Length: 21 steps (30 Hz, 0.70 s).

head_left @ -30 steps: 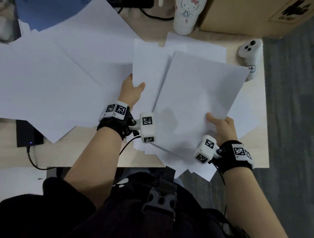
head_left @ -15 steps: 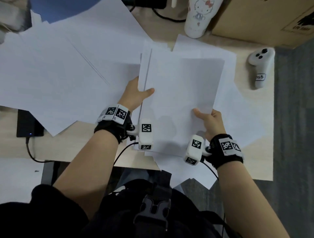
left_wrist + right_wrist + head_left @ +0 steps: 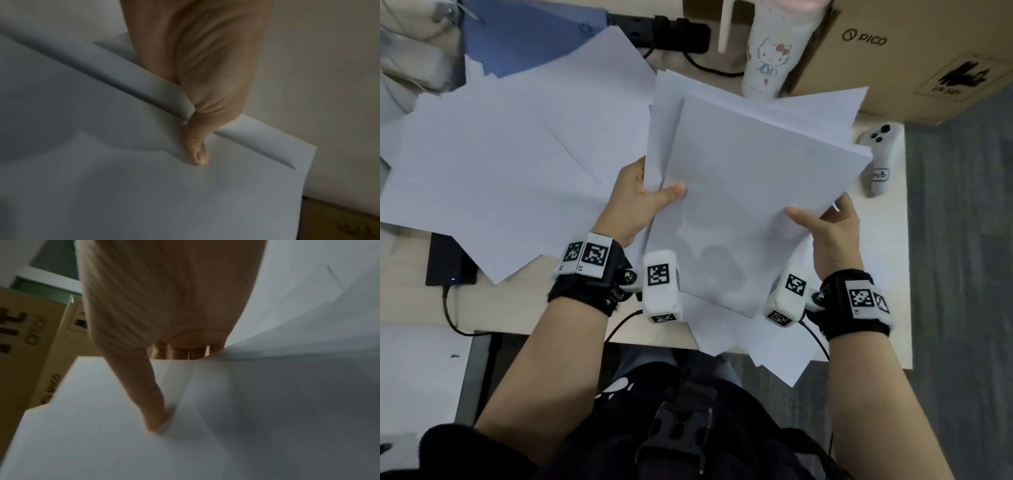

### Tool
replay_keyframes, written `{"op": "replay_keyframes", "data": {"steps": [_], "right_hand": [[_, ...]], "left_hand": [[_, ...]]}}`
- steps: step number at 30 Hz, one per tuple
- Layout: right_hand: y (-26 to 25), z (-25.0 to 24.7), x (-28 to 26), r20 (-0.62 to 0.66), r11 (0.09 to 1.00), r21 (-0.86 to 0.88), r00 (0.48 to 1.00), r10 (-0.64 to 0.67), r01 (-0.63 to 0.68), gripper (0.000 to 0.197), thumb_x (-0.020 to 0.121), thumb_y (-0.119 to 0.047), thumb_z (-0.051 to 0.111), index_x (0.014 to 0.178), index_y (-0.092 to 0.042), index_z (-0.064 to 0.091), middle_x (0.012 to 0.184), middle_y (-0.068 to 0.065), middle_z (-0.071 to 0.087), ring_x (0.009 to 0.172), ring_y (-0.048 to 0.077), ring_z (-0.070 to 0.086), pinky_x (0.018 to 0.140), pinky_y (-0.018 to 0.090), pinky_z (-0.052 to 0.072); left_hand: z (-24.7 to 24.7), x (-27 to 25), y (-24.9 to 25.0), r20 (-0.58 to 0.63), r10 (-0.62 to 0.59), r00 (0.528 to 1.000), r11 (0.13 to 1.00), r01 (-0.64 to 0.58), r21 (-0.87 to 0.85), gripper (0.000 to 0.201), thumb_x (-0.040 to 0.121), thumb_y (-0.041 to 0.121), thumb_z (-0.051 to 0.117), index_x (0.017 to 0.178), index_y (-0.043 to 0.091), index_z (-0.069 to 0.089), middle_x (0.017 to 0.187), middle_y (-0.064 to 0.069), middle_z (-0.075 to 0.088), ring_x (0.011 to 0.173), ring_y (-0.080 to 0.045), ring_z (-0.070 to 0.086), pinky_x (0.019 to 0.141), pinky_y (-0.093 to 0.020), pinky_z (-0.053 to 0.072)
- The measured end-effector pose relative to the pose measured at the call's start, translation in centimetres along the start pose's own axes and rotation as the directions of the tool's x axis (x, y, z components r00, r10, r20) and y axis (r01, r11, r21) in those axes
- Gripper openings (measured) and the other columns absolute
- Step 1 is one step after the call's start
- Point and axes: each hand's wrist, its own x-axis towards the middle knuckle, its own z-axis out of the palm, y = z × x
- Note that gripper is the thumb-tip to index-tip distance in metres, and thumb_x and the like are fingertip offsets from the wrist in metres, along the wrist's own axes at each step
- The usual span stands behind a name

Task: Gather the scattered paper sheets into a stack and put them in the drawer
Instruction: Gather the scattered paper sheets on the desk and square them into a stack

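A person stood at a pale wooden desk (image 3: 887,260), holding a stack of white paper sheets (image 3: 750,192) lifted above its right half. The left hand (image 3: 635,202) gripped the stack's left edge, thumb pressed on the top sheet and fingers hidden beneath. The left wrist view showed that thumb (image 3: 197,146) flat on the paper, with lower sheets sticking out past the top one. The right hand (image 3: 832,233) clamped the stack's lower right edge the same way, thumb on top; in the right wrist view its fingertips (image 3: 180,352) peeked out behind the paper's edge. The sheets in the stack were not squared, with corners fanned out at the far side.

More loose sheets (image 3: 510,164) lay spread across the left half of the desk, and a few (image 3: 763,339) overhung the near edge under the stack. A white controller (image 3: 880,157) lay near the right edge. A cartoon-cat tumbler (image 3: 770,58) stood at the far edge beside a cardboard box (image 3: 893,58). A black device (image 3: 448,260) with a cable sat near the left end.
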Motion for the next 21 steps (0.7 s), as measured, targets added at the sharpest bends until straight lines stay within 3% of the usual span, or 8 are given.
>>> {"op": "replay_keyframes", "data": {"steps": [3,7,12,15,17,19,21], "right_hand": [[-2.5,0.1,-0.8,0.032,0.998,0.034,0.998,-0.046,0.045,0.059,0.067,0.011,0.074,0.113,-0.01,0.043,0.085,0.0,0.074,0.081,0.017,0.069,0.074,0.029,0.054],[-5.5,1.1,-2.1,0.14,0.994,-0.033,0.985,-0.101,0.107,0.045,0.064,0.003,0.077,0.105,-0.007,0.063,0.095,0.002,0.071,0.09,0.016,0.068,0.081,0.027,0.053],[-6.9,2.7,-3.4,0.054,0.987,0.093,0.989,-0.139,0.133,0.042,0.067,-0.003,0.075,0.107,-0.003,0.062,0.094,0.002,0.071,0.092,0.018,0.067,0.086,0.03,0.054],[-7.4,3.6,-4.0,-0.002,0.977,0.152,0.988,-0.153,0.151,0.049,0.068,-0.005,0.073,0.114,0.0,0.058,0.102,0.011,0.065,0.097,0.025,0.063,0.092,0.038,0.052],[-7.6,3.8,-4.3,0.001,0.974,0.184,0.991,-0.136,0.134,0.037,0.073,-0.001,0.071,0.108,-0.005,0.06,0.102,0.013,0.064,0.098,0.027,0.062,0.096,0.044,0.048],[-7.6,3.6,-4.4,-0.041,0.972,0.207,0.994,-0.103,0.109,0.027,0.08,0.002,0.067,0.105,-0.006,0.06,0.098,0.007,0.066,0.092,0.022,0.065,0.096,0.045,0.049],[-7.5,3.7,-4.5,-0.063,0.969,0.238,0.996,-0.057,0.071,0.031,0.084,0.001,0.063,0.114,-0.004,0.057,0.099,0.004,0.068,0.086,0.015,0.069,0.088,0.04,0.055]], "left_hand": [[-0.4,-0.1,1.8,-0.001,0.042,0.999,0.999,-0.042,-0.016,0.024,0.078,0.004,0.067,0.092,0.024,0.062,0.082,0.017,0.073,0.082,-0.003,0.068,0.081,-0.026,0.056],[-0.3,-0.1,5.0,0.01,0.14,0.99,0.99,-0.14,0.01,0.022,0.073,0.014,0.068,0.091,0.024,0.062,0.082,0.016,0.072,0.084,-0.006,0.067,0.085,-0.029,0.056],[-0.6,0.4,8.5,0.017,0.293,0.956,0.946,-0.292,0.14,0.022,0.081,0.016,0.066,0.101,0.015,0.059,0.093,0.003,0.066,0.085,-0.005,0.063,0.083,-0.026,0.053],[-1.4,0.9,8.4,0.004,0.334,0.943,0.912,-0.324,0.253,0.03,0.083,0.023,0.069,0.109,0.014,0.057,0.092,0.01,0.063,0.081,0.008,0.06,0.076,-0.016,0.051],[-2.6,0.7,7.2,-0.138,0.314,0.939,0.929,-0.274,0.25,0.045,0.078,0.032,0.074,0.116,0.019,0.053,0.099,0.011,0.062,0.089,0.006,0.06,0.077,-0.015,0.05],[-3.8,0.4,4.7,-0.305,0.224,0.925,0.967,-0.171,0.19,0.063,0.075,0.034,0.077,0.127,0.026,0.042,0.126,0.004,0.054,0.115,-0.003,0.053,0.092,-0.016,0.044],[-4.5,0.1,1.4,-0.291,-0.068,0.954,0.998,0.067,-0.012,0.08,0.075,0.031,0.076,0.14,0.025,0.03,0.144,-0.003,0.042,0.128,-0.012,0.043,0.102,-0.025,0.038]]}}
